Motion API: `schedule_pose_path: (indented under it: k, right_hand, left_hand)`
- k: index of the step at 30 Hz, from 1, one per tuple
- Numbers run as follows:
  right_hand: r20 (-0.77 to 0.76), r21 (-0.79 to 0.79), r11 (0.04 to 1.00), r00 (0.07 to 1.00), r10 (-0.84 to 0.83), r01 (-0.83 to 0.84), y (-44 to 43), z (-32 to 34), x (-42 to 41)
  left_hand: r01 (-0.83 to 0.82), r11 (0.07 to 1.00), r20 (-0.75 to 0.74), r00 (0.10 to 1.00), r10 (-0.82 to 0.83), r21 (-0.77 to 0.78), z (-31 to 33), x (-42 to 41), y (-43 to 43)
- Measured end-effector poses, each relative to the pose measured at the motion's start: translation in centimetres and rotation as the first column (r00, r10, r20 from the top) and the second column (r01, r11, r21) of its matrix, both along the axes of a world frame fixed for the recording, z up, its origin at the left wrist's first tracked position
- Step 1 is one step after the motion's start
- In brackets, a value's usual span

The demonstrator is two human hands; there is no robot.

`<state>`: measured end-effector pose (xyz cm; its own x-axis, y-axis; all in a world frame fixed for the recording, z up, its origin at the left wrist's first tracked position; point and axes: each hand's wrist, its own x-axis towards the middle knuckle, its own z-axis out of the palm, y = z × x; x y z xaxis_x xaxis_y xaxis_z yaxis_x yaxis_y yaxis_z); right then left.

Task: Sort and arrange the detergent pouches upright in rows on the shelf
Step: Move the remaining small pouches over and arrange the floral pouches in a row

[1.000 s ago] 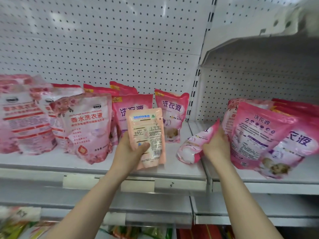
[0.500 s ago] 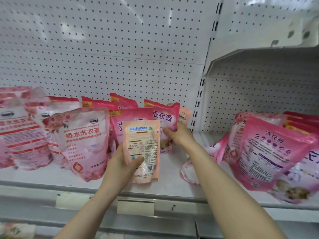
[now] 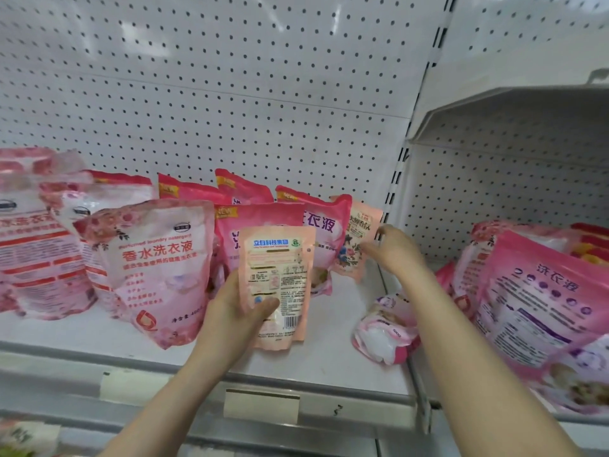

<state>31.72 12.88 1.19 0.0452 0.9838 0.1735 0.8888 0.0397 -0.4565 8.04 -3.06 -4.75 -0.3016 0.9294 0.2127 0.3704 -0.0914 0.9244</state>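
My left hand (image 3: 230, 313) grips a small peach detergent pouch (image 3: 278, 278), holding it upright with its back label towards me above the front of the white shelf (image 3: 99, 334). My right hand (image 3: 393, 250) reaches to the back right with blurred, fairly straight fingers. Its fingertips are at the right edge of a second peach pouch (image 3: 356, 235), which stands behind a pink pouch (image 3: 324, 232). More pink pouches (image 3: 250, 192) stand behind the held pouch. A large pale pink pouch (image 3: 155, 265) leans at the left. One pink and white pouch (image 3: 384, 334) lies on its side under my right forearm.
A slotted upright post (image 3: 397, 173) splits the shelf into two bays. Several large pink pouches (image 3: 534, 291) lean in the right bay under an upper shelf (image 3: 510, 107). Pegboard (image 3: 230, 94) backs the shelf. A blank price tag holder (image 3: 262, 407) sits on the front rail.
My right hand left the fallen pouch, reached to the pink pouch at the back, then shifted right, and a second peach pouch now shows there. The left hand kept its peach pouch.
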Motion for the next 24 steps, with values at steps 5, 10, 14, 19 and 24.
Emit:
schedule_pose_path:
  k: [5,10,14,19,24]
  right_hand:
    - [0.582,-0.133,0.975,0.81,-0.068,0.177,-3.4,-2.2,1.9]
    - [0.538,-0.101,0.992,0.843,-0.012,0.079,-6.0,-3.1,1.3]
    - [0.214,-0.163,0.965,0.948,0.237,-0.204,-8.1,-3.2,0.7]
    - [0.401,0.25,0.966,0.902,-0.16,0.061,-10.6,-4.3,2.1]
    - [0.083,-0.121,0.93,0.937,-0.338,0.346,-11.5,-5.1,2.9]
  left_hand:
    - [0.018,1.0,0.007,1.0,-0.018,0.013,0.0,0.2,-0.1]
    - [0.062,0.998,0.018,0.998,-0.062,-0.007,-0.2,0.5,-0.7]
    - [0.082,0.997,-0.005,0.997,-0.082,0.01,-0.2,0.8,-1.4]
    - [0.113,0.994,-0.008,0.994,-0.113,0.012,0.1,1.2,-2.1]
    - [0.111,0.994,-0.003,0.994,-0.111,0.024,-0.3,1.6,-2.2]
